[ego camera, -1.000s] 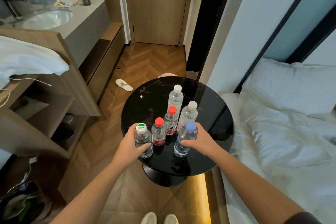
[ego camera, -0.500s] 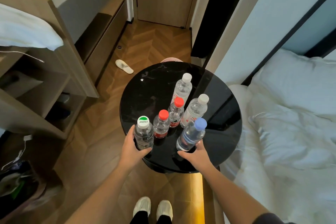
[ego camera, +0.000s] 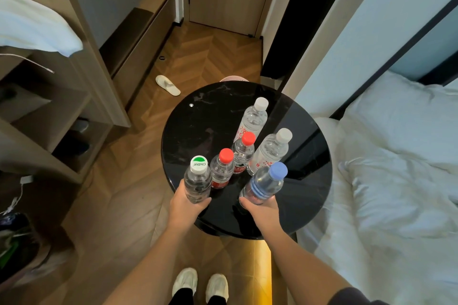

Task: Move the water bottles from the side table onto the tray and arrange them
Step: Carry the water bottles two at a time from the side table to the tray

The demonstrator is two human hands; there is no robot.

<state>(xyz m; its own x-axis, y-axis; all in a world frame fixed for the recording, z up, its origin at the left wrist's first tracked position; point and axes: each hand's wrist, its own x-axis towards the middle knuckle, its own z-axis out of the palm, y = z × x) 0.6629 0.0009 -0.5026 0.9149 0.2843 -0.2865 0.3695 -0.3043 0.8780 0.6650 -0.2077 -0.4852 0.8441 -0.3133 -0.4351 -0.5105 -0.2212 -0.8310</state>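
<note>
Several clear water bottles stand over a round black side table point(ego camera: 198, 129). My left hand point(ego camera: 184, 205) grips the green-capped bottle point(ego camera: 197, 182) by its base at the table's near left edge. My right hand point(ego camera: 262, 210) holds the blue-capped bottle point(ego camera: 264, 182) by its base, tilted to the right. Between and behind them stand two small red-capped bottles point(ego camera: 221, 169) point(ego camera: 244, 152) and two taller white-capped bottles point(ego camera: 254, 117) point(ego camera: 271, 150). No tray is in view.
A bed with white bedding point(ego camera: 396, 168) lies along the table's right side. Wooden shelving point(ego camera: 57, 116) stands at the left, a white slipper point(ego camera: 168, 84) lies on the wood floor beyond the table, and my two shoes point(ego camera: 200, 283) show below.
The camera has tilted downward and closer. Both hands have slid down to the bottles' bases, and the blue-capped bottle now leans to the right.
</note>
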